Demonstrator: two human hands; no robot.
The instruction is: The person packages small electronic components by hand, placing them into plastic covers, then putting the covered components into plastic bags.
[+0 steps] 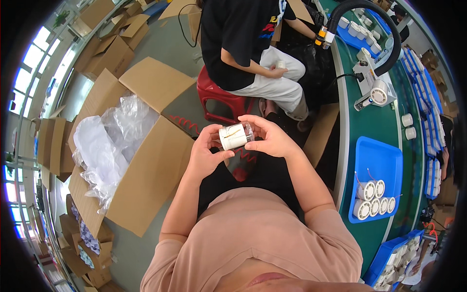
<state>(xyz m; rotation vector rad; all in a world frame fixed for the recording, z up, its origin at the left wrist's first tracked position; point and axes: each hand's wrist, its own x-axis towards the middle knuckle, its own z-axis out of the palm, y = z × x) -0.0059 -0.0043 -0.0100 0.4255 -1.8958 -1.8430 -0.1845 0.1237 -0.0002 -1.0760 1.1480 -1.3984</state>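
Over my lap I hold a white cylinder (233, 137) level between both hands. A thin dark line, perhaps a wire, runs along its side. My left hand (206, 150) is closed round its left end, with thumb below and fingers above. At the other end sits a clear plastic part (249, 132), pinched by the thumb and fingers of my right hand (270, 137). I cannot tell whether this clear part is fixed to the cylinder or only fitted over it. A red coiled hose (245, 155) hangs behind and below the cylinder.
On my left stands an open cardboard box (146, 180) with clear plastic bags (114, 141). At right, a green workbench (362, 121) bears a blue tray (377, 160) of several white cylinders (366, 191) and a black flexible duct (400, 34). Ahead, a person (238, 44) sits on a red stool (206, 92).
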